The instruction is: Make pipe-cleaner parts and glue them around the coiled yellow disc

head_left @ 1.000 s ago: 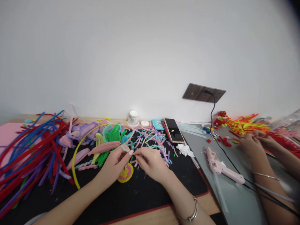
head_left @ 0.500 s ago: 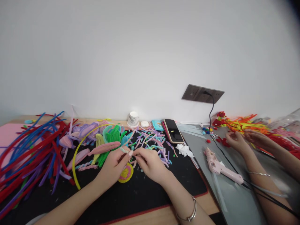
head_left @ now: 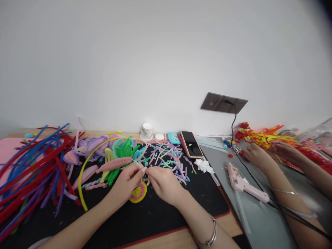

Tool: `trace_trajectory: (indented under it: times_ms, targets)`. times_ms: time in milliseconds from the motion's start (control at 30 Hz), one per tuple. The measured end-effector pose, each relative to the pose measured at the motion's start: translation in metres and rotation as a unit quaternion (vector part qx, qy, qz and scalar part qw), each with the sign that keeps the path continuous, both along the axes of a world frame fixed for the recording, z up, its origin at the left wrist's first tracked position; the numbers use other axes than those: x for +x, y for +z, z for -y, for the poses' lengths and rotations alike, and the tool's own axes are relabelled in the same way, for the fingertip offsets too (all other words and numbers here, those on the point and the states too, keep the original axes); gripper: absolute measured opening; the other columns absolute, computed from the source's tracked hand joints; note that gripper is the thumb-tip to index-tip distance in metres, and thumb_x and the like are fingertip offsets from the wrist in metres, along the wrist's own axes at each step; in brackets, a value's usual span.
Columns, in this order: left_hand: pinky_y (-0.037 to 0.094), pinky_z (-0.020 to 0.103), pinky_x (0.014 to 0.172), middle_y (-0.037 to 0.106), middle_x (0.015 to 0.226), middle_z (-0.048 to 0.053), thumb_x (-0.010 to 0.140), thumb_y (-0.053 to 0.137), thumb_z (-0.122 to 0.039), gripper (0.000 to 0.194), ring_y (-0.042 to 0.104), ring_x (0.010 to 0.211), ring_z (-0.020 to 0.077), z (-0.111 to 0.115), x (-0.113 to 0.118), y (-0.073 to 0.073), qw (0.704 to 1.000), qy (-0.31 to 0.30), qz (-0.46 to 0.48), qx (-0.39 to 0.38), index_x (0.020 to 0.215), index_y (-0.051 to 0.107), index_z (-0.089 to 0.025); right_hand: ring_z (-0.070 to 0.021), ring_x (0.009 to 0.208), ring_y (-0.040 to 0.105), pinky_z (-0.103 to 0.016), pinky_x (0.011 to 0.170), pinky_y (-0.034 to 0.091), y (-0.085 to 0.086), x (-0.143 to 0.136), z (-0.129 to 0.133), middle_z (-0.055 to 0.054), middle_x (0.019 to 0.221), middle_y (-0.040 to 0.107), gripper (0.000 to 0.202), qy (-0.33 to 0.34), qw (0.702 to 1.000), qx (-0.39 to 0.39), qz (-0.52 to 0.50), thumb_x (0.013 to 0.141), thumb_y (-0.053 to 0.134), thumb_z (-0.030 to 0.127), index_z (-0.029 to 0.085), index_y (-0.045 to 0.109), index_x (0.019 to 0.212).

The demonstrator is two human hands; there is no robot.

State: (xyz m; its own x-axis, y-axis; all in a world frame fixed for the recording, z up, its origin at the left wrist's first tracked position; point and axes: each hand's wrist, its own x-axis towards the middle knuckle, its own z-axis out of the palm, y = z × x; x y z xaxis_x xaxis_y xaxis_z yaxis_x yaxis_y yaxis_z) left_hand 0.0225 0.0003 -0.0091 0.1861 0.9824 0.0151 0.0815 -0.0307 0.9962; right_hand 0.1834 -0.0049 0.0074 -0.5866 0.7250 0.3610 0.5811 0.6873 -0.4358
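My left hand [head_left: 129, 181] and my right hand [head_left: 163, 181] meet over the black mat [head_left: 166, 221], fingertips pinched together. Between them is a pale pipe cleaner [head_left: 138, 164], partly hidden by the fingers. Just below the fingers lies a round yellow-and-pink pipe-cleaner coil [head_left: 138, 192]. Left of my hands are a pink petal shape [head_left: 114, 164], green leaf shapes [head_left: 124, 149] and a bent yellow strip [head_left: 82, 173]. Many short pastel pipe-cleaner pieces [head_left: 168, 155] are scattered behind my right hand.
Red, blue and purple pipe cleaners [head_left: 52, 162] heap at the left. At the back stand a paper cup [head_left: 146, 131] and a phone [head_left: 191, 144]. On the grey surface lies a pink glue gun [head_left: 243, 186] with its cord. Another person's hands [head_left: 259, 157] work at the right.
My right fingers have turned slightly and closed nearer to my left fingertips. The other person's nearer hand has shifted left, toward the red pieces.
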Motion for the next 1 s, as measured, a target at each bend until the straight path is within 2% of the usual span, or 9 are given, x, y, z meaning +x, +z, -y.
trace_trajectory:
  times_ms: [133,267,400,500,567,667,833,933,1000]
  targets:
    - [0.025,0.02,0.043,0.031,0.051,-0.009,0.08,0.05,-0.048,0.032,0.029,0.044,0.0085,0.0,0.0,0.001,1.0,-0.02,0.003,0.005,0.067,0.043,-0.019,-0.0102,0.06,0.05,-0.019,0.059,0.038,0.002,0.0,-0.002,0.002,0.066,0.053,0.014,-0.018,0.991,-0.091,-0.096,0.088,0.041,0.012,0.018,0.053,0.09]
    - [0.027,0.02,0.044,0.031,0.053,-0.009,0.084,0.047,-0.046,0.031,0.03,0.045,0.0086,0.002,-0.002,0.001,0.999,-0.038,0.0,0.025,0.069,0.044,-0.019,-0.0091,0.054,0.047,-0.019,0.056,0.036,0.005,0.001,-0.003,0.005,0.059,0.049,0.012,-0.022,0.981,-0.138,-0.136,0.086,0.043,0.012,0.018,0.054,0.088]
    - [0.032,0.022,0.048,0.037,0.057,-0.006,0.087,0.044,-0.04,0.03,0.036,0.051,0.0115,0.001,-0.005,0.002,0.995,-0.032,-0.054,0.082,0.065,0.042,-0.019,-0.0089,0.054,0.045,-0.019,0.056,0.035,0.007,0.001,-0.002,0.005,0.059,0.048,0.014,-0.015,0.975,-0.16,-0.152,0.084,0.043,0.011,0.018,0.055,0.09]
    - [0.038,0.025,0.057,0.044,0.063,-0.003,0.09,0.04,-0.034,0.027,0.044,0.06,0.0143,0.002,-0.008,0.006,0.983,-0.047,-0.107,0.14,0.068,0.046,-0.019,-0.0081,0.052,0.044,-0.019,0.053,0.034,0.007,0.001,-0.003,0.006,0.058,0.047,0.015,-0.003,0.956,-0.219,-0.197,0.082,0.043,0.009,0.017,0.054,0.087]
    - [0.039,0.026,0.061,0.049,0.067,-0.001,0.091,0.037,-0.03,0.025,0.047,0.064,0.0155,0.002,-0.009,0.009,0.973,-0.062,-0.138,0.174,0.072,0.049,-0.019,-0.0074,0.049,0.043,-0.018,0.049,0.032,0.006,0.001,-0.005,0.006,0.055,0.046,0.012,0.008,0.922,-0.296,-0.249,0.081,0.044,0.01,0.017,0.053,0.083]
    - [0.04,0.027,0.063,0.051,0.069,0.0,0.092,0.033,-0.026,0.025,0.048,0.066,0.0161,0.004,-0.01,0.011,0.957,-0.073,-0.175,0.221,0.074,0.049,-0.019,-0.0064,0.044,0.043,-0.017,0.044,0.03,0.005,0.0,-0.008,0.007,0.05,0.048,0.002,0.028,0.854,-0.404,-0.328,0.079,0.052,0.017,0.015,0.053,0.078]
    - [0.043,0.03,0.068,0.055,0.073,0.002,0.09,0.032,-0.02,0.023,0.051,0.071,0.0175,0.005,-0.013,0.009,0.922,-0.082,-0.226,0.302,0.075,0.049,-0.019,-0.0044,0.039,0.042,-0.016,0.041,0.031,0.002,0.001,-0.01,0.006,0.048,0.053,0.019,0.042,0.748,-0.518,-0.412,0.07,0.068,0.027,0.013,0.055,0.074]
    - [0.045,0.032,0.069,0.059,0.078,0.005,0.087,0.033,-0.013,0.024,0.055,0.074,0.0193,0.007,-0.016,0.008,0.903,-0.096,-0.234,0.348,0.077,0.054,-0.02,-0.0037,0.035,0.041,-0.014,0.037,0.03,-0.002,0.004,-0.01,0.004,0.047,0.056,0.023,0.061,0.672,-0.603,-0.426,0.067,0.073,0.026,0.013,0.056,0.076]
    - [0.047,0.033,0.071,0.062,0.082,0.007,0.084,0.034,-0.009,0.025,0.057,0.076,0.0197,0.007,-0.018,0.009,0.893,-0.105,-0.235,0.368,0.08,0.057,-0.02,-0.0036,0.034,0.041,-0.014,0.036,0.029,-0.003,0.005,-0.011,0.002,0.048,0.059,0.024,0.087,0.633,-0.641,-0.425,0.066,0.074,0.024,0.012,0.056,0.077]
